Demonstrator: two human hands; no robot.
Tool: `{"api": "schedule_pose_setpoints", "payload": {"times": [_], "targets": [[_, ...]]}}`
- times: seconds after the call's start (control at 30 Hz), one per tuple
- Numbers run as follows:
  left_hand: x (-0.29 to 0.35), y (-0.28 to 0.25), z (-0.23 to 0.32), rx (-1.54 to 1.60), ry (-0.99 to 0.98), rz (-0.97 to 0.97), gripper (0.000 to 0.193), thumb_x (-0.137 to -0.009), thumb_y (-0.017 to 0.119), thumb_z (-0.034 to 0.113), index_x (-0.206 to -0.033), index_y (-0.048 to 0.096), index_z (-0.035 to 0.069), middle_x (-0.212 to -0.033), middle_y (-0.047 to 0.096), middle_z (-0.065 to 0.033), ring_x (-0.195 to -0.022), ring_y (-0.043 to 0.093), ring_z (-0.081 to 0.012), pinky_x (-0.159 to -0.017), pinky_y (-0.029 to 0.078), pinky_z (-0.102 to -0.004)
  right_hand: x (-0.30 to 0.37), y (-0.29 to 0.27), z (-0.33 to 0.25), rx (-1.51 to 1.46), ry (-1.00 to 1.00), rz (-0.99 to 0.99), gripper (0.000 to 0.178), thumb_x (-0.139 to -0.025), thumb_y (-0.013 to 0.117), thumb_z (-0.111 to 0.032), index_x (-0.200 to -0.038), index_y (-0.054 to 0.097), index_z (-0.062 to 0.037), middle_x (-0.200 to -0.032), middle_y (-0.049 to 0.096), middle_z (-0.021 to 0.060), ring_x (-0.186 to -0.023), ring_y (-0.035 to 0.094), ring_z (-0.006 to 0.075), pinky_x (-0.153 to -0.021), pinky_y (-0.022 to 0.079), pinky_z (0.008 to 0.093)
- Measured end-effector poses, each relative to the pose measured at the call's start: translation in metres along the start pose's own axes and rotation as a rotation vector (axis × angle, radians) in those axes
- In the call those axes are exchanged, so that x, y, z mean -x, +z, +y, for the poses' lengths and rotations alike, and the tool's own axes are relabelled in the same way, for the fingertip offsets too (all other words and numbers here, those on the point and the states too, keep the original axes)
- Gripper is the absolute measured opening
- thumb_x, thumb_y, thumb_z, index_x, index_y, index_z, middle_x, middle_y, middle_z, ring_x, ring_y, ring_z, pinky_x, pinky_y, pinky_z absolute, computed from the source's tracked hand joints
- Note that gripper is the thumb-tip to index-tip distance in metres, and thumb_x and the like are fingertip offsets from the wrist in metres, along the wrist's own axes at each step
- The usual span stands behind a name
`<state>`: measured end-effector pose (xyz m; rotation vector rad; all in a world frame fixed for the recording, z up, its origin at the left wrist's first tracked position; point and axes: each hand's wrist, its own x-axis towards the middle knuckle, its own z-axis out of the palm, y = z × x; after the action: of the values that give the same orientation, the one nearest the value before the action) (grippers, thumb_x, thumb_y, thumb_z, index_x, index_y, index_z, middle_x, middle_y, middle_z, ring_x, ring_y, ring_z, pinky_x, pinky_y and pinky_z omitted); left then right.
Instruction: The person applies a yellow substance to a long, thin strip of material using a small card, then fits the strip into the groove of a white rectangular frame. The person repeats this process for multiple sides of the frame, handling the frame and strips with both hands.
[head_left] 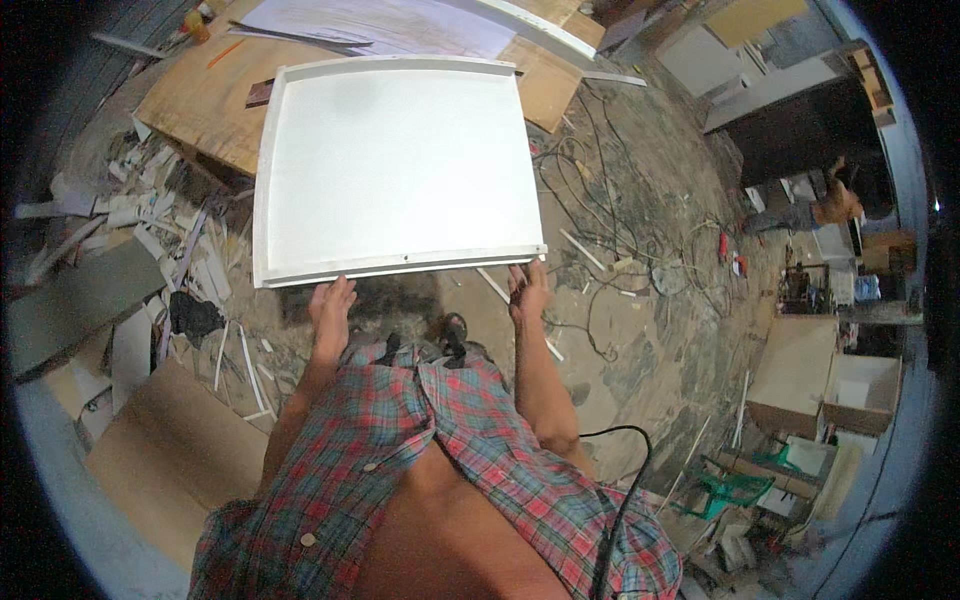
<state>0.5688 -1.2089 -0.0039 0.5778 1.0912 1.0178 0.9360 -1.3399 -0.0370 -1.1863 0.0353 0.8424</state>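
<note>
A wide white panel [400, 165] with raised strips along its edges lies before me, its far part over the wooden table. Its near edge reaches out past the table toward my body. My left hand [332, 300] is at the near edge, left of the middle, with its fingertips against the rim. At the near right corner my right hand [530, 290] grips the edge, its fingers partly under the panel. The undersides of both grips are hidden.
The wooden table [190, 110] carries a pale sheet [400, 30] and a long white strip [535, 28]. Offcuts [140, 220] pile up at the left. Cables [610, 190] tangle on the floor to the right. Beyond them another person [820, 210] bends near a dark cabinet; a green plastic chair [735, 488] lies lower right.
</note>
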Motion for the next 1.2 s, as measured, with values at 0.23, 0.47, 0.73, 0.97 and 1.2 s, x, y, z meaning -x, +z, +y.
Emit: {"api": "schedule_pose_setpoints", "payload": {"times": [0.23, 0.47, 0.73, 0.97, 1.2], "targets": [[0.005, 0.004, -0.004, 0.004, -0.007, -0.027, 0.021, -0.093, 0.064, 0.023, -0.105, 0.056, 0.009, -0.112, 0.06, -0.0059, -0.11, 0.056, -0.0225, -0.094, 0.042, -0.0389, 0.013, 0.03, -0.006, -0.062, -0.049, 0.145, 0.042, -0.094, 0.063, -0.029, -0.128, 0.055, -0.0064, -0.106, 0.064, 0.0063, -0.084, 0.063, 0.0202, -0.067, 0.047, 0.0283], [0.007, 0.027, -0.008, 0.007, -0.072, -0.033, 0.042, -0.09, 0.067, 0.014, -0.121, 0.044, -0.002, -0.115, 0.059, -0.0145, -0.112, 0.058, -0.028, -0.093, 0.046, -0.0406, 0.009, 0.024, -0.003, -0.077, -0.044, 0.161, 0.041, -0.093, 0.064, -0.028, -0.124, 0.055, -0.0027, -0.104, 0.064, 0.0084, -0.087, 0.064, 0.0207, -0.071, 0.05, 0.0302], [0.015, 0.063, -0.02, -0.096, -0.105, -0.054, 0.043, -0.09, 0.066, 0.022, -0.124, 0.049, 0.001, -0.12, 0.057, -0.0107, -0.114, 0.055, -0.0269, -0.094, 0.044, -0.0399, 0.02, 0.026, -0.002, -0.133, 0.072, 0.03, 0.045, -0.092, 0.065, -0.032, -0.123, 0.054, -0.0009, -0.114, 0.06, 0.0103, -0.104, 0.061, 0.0247, -0.074, 0.051, 0.0301], [0.011, 0.084, -0.059, -0.16, -0.16, -0.123, 0.038, -0.082, 0.075, 0.015, -0.109, 0.056, -0.005, -0.102, 0.066, -0.0145, -0.094, 0.065, -0.0241, -0.081, 0.054, -0.0378, 0.022, 0.019, 0.006, 0.096, 0.165, -0.134, 0.053, -0.091, 0.062, -0.034, -0.129, 0.049, 0.0008, -0.12, 0.059, 0.0121, -0.11, 0.058, 0.0249, -0.086, 0.047, 0.0333], [0.011, 0.112, -0.082, -0.088, -0.165, -0.119, 0.035, -0.082, 0.076, 0.031, -0.099, 0.068, 0.002, -0.091, 0.067, -0.0062, -0.078, 0.062, -0.016, -0.069, 0.051, -0.0316, 0.035, 0.034, -0.009, 0.166, 0.149, -0.142, 0.062, -0.093, 0.061, -0.034, -0.139, 0.039, -0.0002, -0.134, 0.051, 0.0161, -0.123, 0.051, 0.0342, -0.102, 0.035, 0.045]]}}
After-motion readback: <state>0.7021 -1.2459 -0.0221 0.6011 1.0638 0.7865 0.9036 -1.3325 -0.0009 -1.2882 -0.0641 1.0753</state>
